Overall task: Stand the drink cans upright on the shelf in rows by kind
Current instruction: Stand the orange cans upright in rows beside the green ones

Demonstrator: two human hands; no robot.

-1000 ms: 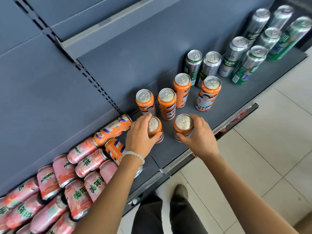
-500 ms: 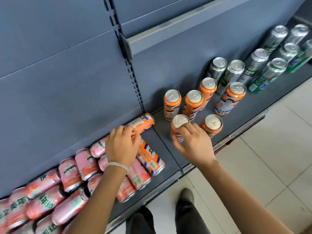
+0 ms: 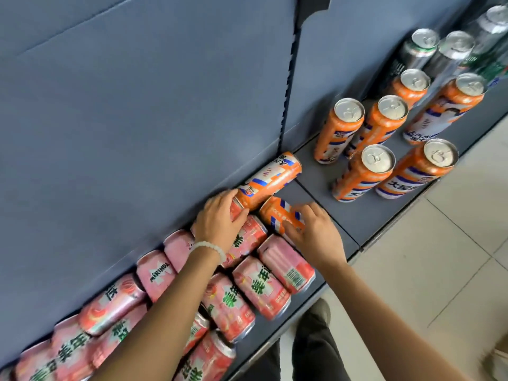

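Note:
Two orange cans lie on their sides on the grey shelf (image 3: 362,215). My left hand (image 3: 220,218) grips the lower end of the one along the back wall (image 3: 272,176). With fingers and thumb, my right hand (image 3: 316,232) curls round the other lying orange can (image 3: 280,213). Several orange cans (image 3: 365,171) stand upright in rows to the right. Behind them stand silver and green beer cans (image 3: 420,48). A pile of pink cans (image 3: 258,284) lies on its side at the left, under my left forearm.
The shelf's grey back panel (image 3: 137,119) rises close behind the cans, with a slotted upright post (image 3: 288,78). The shelf's front edge runs along the lower right. Below it are pale floor tiles (image 3: 439,270) and my dark trousers (image 3: 313,345).
My right hand left the upright orange cans and moved left onto a lying orange can. My left hand shifted onto the end of the orange can by the wall. The view swung left.

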